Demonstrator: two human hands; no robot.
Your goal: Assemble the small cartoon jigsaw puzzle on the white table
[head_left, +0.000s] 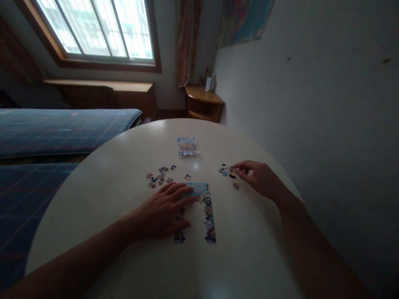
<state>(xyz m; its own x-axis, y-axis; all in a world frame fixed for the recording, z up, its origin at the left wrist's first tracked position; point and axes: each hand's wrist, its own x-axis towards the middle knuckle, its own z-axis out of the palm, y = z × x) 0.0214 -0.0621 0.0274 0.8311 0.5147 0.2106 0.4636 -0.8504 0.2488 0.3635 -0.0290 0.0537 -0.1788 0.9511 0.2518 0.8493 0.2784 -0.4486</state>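
A partly joined jigsaw puzzle (209,216) lies on the white round table, with a top band and two side strips around a bare middle. My left hand (170,207) rests on its left side and top, fingers spread, covering part of it. At the right pile of loose puzzle pieces (224,171), my right hand (257,176) has its thumb and fingertips pinched at a small dark puzzle piece (231,169). One loose piece (236,186) lies just below that pile. Another loose piece (187,177) sits above the joined top band.
More loose pieces (160,176) are scattered left of the puzzle. A printed picture packet (187,147) lies farther back on the round table (124,153). A plaid mattress (62,128) borders the table on the left, a white wall (311,116) on the right. Behind stands a corner shelf (205,96).
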